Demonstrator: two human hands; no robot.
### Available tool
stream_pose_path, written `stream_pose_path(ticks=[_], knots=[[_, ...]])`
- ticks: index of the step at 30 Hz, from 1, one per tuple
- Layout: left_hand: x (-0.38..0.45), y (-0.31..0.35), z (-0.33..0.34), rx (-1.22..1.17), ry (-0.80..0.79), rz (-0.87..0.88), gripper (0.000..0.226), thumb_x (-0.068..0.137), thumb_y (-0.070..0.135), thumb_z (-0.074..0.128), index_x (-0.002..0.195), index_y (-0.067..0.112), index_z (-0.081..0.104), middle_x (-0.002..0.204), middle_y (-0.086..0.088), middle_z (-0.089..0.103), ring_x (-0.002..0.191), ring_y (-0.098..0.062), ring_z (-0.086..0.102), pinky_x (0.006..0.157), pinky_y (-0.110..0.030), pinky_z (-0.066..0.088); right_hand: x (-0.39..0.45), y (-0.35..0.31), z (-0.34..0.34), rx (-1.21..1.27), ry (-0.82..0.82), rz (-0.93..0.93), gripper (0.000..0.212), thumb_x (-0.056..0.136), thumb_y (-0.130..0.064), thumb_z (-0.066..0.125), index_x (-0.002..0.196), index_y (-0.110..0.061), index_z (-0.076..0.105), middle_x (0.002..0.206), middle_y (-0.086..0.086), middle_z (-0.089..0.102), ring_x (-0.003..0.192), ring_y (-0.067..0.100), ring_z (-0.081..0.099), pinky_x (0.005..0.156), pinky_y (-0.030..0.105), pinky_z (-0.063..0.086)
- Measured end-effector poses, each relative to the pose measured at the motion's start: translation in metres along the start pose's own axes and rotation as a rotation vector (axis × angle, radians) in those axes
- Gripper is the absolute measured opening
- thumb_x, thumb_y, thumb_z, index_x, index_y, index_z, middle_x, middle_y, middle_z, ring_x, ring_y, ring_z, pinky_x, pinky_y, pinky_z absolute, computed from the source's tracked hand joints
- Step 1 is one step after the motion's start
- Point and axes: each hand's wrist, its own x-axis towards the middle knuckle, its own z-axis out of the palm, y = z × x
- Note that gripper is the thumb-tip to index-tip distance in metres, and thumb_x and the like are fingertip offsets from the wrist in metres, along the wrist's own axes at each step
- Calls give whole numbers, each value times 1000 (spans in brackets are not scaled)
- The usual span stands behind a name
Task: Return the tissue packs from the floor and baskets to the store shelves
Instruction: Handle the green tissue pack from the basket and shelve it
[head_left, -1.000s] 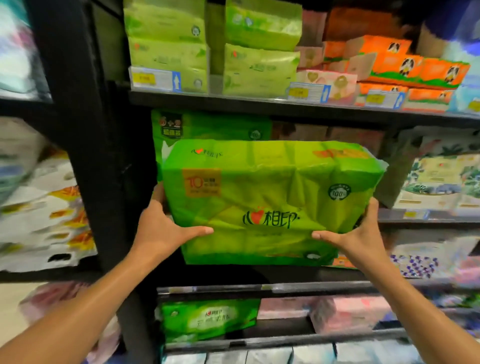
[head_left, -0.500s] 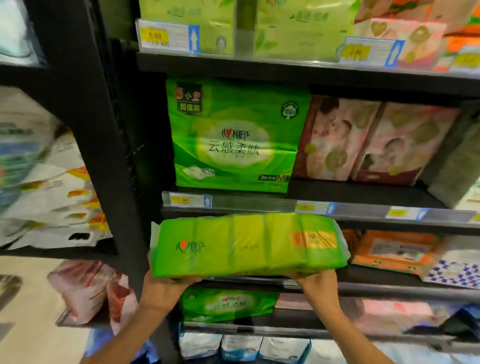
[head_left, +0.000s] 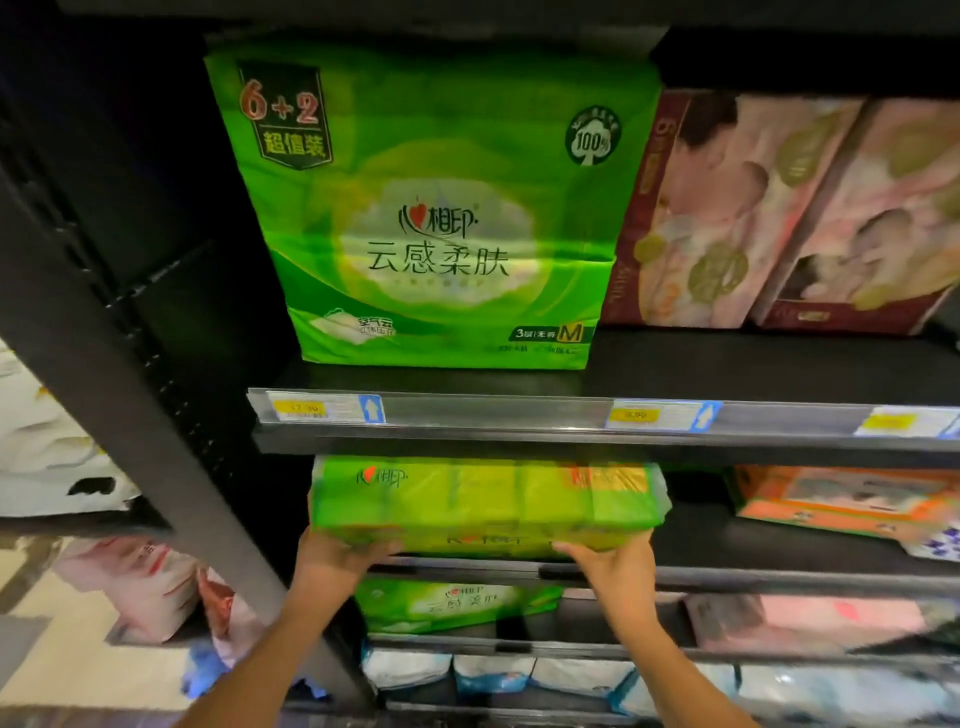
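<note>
Head view
Pack: a flat green tissue pack (head_left: 483, 501) lies lengthwise at the front of the second shelf (head_left: 779, 574), under the price rail (head_left: 519, 410) of the shelf above; its long edge faces out and its lower edge is blurred.
Left hand: the left hand (head_left: 337, 558) is under the pack's left end, thumb across the lower front edge, gripping it; the other fingers are hidden beneath the pack.
Right hand: the right hand (head_left: 610, 564) is under the pack's right end, thumb along the lower front edge, gripping it; the remaining fingers are out of sight behind the pack.
Upper shelf: a tall green pack marked 6+2 (head_left: 431, 208) stands upright directly above the held pack, with two pink boxes (head_left: 727, 208) just beside it on the right.
Same shelf, right: an orange pack (head_left: 841, 499) lies flat, apart from the held pack.
Shelf below: a second green pack (head_left: 457, 605) lies between the two forearms, with a pink pack (head_left: 810, 621) further right.
Bottom shelf: white-and-blue packs (head_left: 493, 670) in a row.
Upright: a black post (head_left: 119, 395) bounds the shelves on the left.
Floor, left: a pink pack (head_left: 140, 587) lies beyond the post.
</note>
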Motion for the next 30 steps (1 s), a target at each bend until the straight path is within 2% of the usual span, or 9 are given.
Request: stream_pose_path(ticks=[2,5,7,11,17,20,23,27,30], knots=[[20,-6,-4,-40,-33,59,126,13,46,103,117,-8,57,88,-7,79,79,-15,76,84,-58,58,9,-7,2,-34,-19,-26,106,56,-19,97,141,-13,34,107,-4,64,101,15,61,94,29,45],[25,26,4,162,36,140,103,42,8,103,130,8,48,103,3,71,92,3,68,85,-14,55,24,-15,7,-66,-47,-38,110,57,-23,97,143,-15,28,111,-3,62,103,20,63,95,35,49],[37,34,7,190,58,208,103,52,-7,95,138,9,43,116,0,63,106,-6,62,86,-2,46,34,-20,9,-65,-53,-34,112,57,-25,97,145,-17,28,115,-4,60,106,17,59,99,34,47],[65,27,10,204,86,210,89,54,4,98,131,10,55,126,-7,67,122,-23,62,111,-40,45,53,-23,20,-76,-63,0,87,59,-20,96,125,-19,41,104,-1,65,99,19,63,91,29,50],[90,26,11,191,87,142,89,58,23,98,136,10,58,139,1,58,130,-16,52,116,-31,34,79,-30,36,-88,-174,60,47,67,-9,91,105,-14,62,104,-2,65,99,13,62,68,-4,39],[112,5,3,175,66,131,114,40,59,97,137,17,56,140,2,59,133,-13,51,120,-36,32,83,-29,38,-102,-182,94,41,70,-9,89,104,-10,66,102,-1,64,95,13,59,59,-8,35],[110,9,7,159,41,77,104,42,49,98,131,10,60,136,-4,62,127,-16,55,118,-35,35,86,-29,38,-83,-191,124,40,74,-2,85,108,-6,65,101,-3,60,94,14,58,55,-7,36],[90,27,18,217,53,78,60,66,-10,86,121,-11,62,120,-15,66,98,-12,67,79,-7,51,88,-33,33,-135,-241,128,50,71,-8,88,113,-12,62,108,0,63,112,20,61,81,2,39],[71,41,19,284,139,72,64,61,4,94,118,-3,66,119,-5,66,99,-14,66,84,-17,48,81,-40,25,-194,-257,155,66,70,-13,89,128,-6,56,116,-1,57,114,14,54,103,22,39]])
